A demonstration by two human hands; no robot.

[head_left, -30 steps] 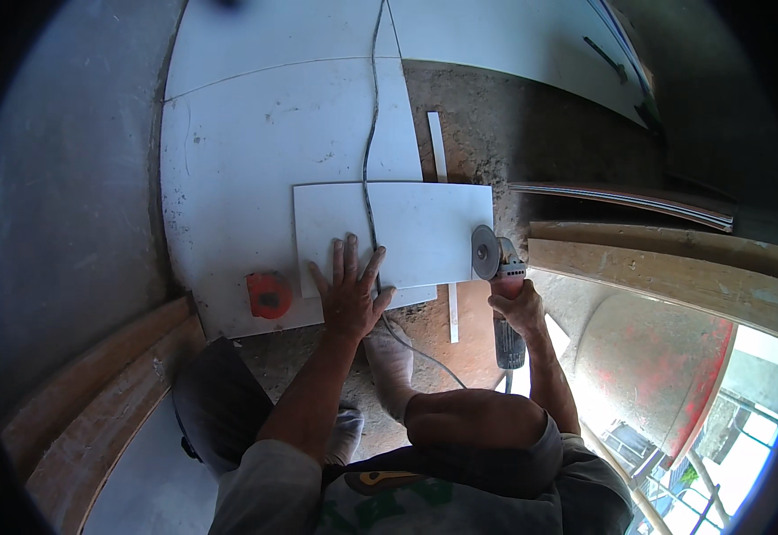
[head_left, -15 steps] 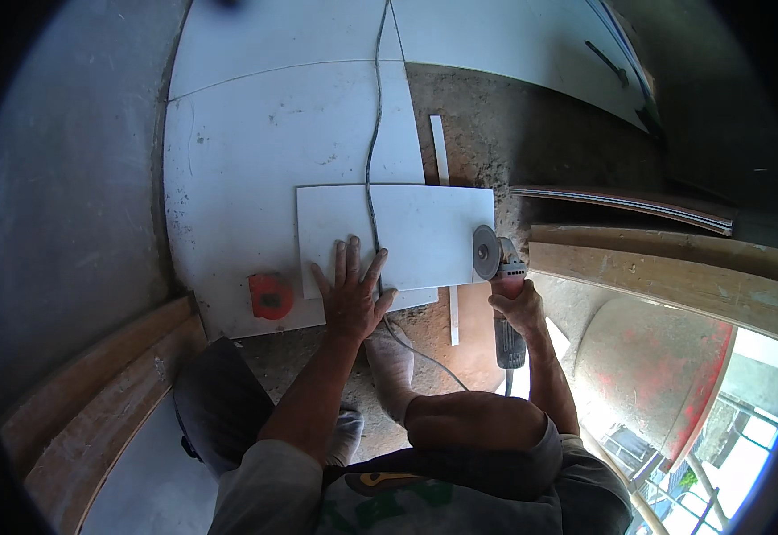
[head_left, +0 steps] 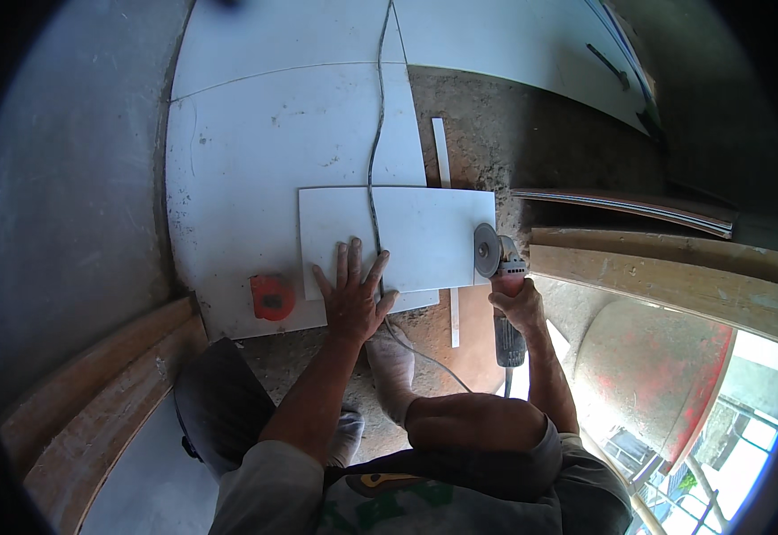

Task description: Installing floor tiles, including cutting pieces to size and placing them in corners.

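A white rectangular tile [head_left: 429, 227] lies across the edge of a larger white floor tile [head_left: 264, 178]. Flat on its left part rests my left hand [head_left: 350, 299], fingers spread, beside a dark power cord [head_left: 373, 160] that runs over the tile. My right hand [head_left: 520, 306] is wrapped round the body of a red and black angle grinder [head_left: 508, 343]. The grinder's grey disc [head_left: 487, 251] stands at the tile's right end, near a thin line across it. Whether the disc touches the tile or spins, I cannot tell. A red tape measure [head_left: 272, 297] lies left of my left hand.
Narrow white strips [head_left: 441, 152] lie above and below the tile. Wooden boards [head_left: 656, 276] stand at the right and more planks [head_left: 112, 401] at the lower left. A large round drum with red edges [head_left: 652, 374] is at the lower right. A hammer-like tool [head_left: 608, 64] lies far right.
The whole view has shifted very slightly. Both hands, the grinder and the tile keep nearly the same places.
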